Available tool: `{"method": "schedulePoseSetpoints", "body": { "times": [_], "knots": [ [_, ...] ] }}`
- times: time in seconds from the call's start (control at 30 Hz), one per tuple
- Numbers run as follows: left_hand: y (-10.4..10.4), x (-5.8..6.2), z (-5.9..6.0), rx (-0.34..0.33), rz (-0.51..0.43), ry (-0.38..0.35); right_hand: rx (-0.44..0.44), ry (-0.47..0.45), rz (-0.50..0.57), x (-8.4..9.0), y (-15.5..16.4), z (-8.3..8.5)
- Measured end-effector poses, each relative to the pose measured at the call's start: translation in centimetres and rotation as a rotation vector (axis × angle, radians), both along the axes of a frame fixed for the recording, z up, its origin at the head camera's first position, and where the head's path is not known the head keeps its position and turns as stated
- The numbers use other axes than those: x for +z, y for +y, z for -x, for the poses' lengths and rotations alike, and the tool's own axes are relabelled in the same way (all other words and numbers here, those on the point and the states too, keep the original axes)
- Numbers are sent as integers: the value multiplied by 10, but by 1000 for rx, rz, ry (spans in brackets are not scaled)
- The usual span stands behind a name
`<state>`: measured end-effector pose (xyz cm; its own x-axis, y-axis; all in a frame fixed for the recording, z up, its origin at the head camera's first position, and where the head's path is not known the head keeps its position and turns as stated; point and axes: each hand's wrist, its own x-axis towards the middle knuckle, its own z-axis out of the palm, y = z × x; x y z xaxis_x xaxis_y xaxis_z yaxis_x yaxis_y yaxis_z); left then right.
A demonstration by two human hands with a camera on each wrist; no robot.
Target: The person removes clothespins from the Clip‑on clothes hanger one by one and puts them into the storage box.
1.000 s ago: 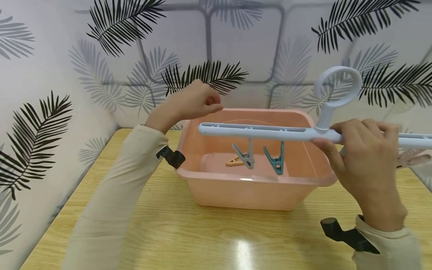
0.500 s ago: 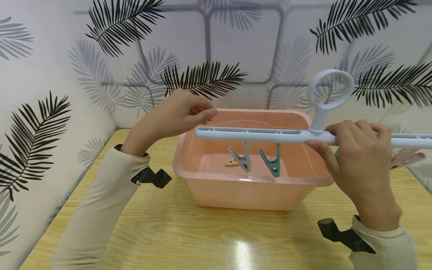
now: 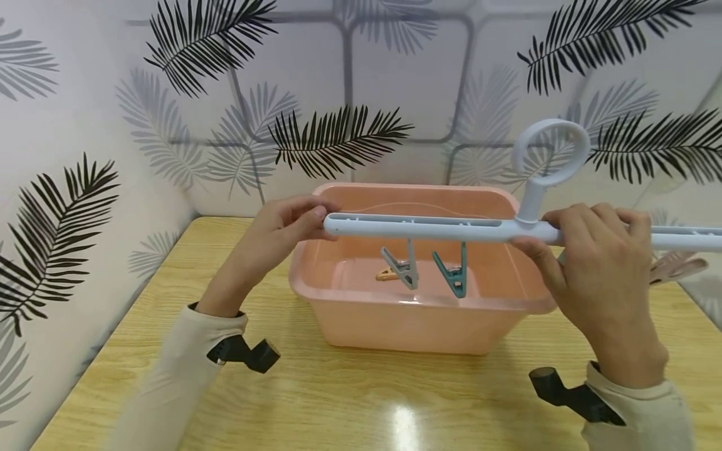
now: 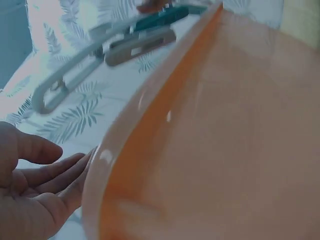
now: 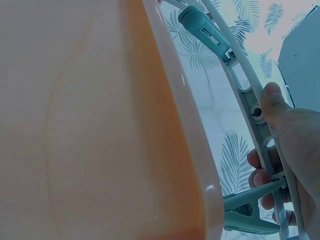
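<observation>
Right hand (image 3: 603,275): fingers and thumb curled round the bar of the clip hanger (image 3: 429,227), just beside the base of its ring handle (image 3: 549,153); bar held level above the basin
Left hand (image 3: 279,235): fingers relaxed and fairly straight, fingertips at the hanger's far end from the right hand; true contact cannot be told; in the left wrist view the palm lies open beside the basin rim
Clip hanger: pale blue, spans from the left fingertips across the right hand and out past the frame edge
Grey clip (image 3: 402,266): hangs from the bar between the two hands, tilted
Teal clip (image 3: 453,275): hangs just beside the grey clip, on the side nearer the right hand
Orange clip (image 3: 385,274): lies on the basin floor below the bar
Basin (image 3: 361,313): pink plastic, under both hands, on the wooden table (image 3: 338,401)
</observation>
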<state>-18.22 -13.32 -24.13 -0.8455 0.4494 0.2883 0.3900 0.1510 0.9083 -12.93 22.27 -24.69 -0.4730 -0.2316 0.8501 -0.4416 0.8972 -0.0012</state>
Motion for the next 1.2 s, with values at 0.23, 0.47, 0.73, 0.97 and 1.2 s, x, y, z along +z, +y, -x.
{"method": "schedulePoseSetpoints", "body": {
  "times": [0.23,0.47,0.73,0.97,1.2],
  "knots": [
    [16,-16,-30,-161,-174,-150,5,6,0,0,-1,0],
    [42,-24,-50,-246,-225,-269,20,3,8,0,-2,-2],
    [68,-33,-58,-337,-381,-270,-2,-13,-14,0,-2,-6],
    [83,-40,-61,-358,-490,-302,14,8,-38,1,-2,-6],
    [85,-42,-66,-264,-445,-323,44,39,-82,2,2,-6]
  ]
}}
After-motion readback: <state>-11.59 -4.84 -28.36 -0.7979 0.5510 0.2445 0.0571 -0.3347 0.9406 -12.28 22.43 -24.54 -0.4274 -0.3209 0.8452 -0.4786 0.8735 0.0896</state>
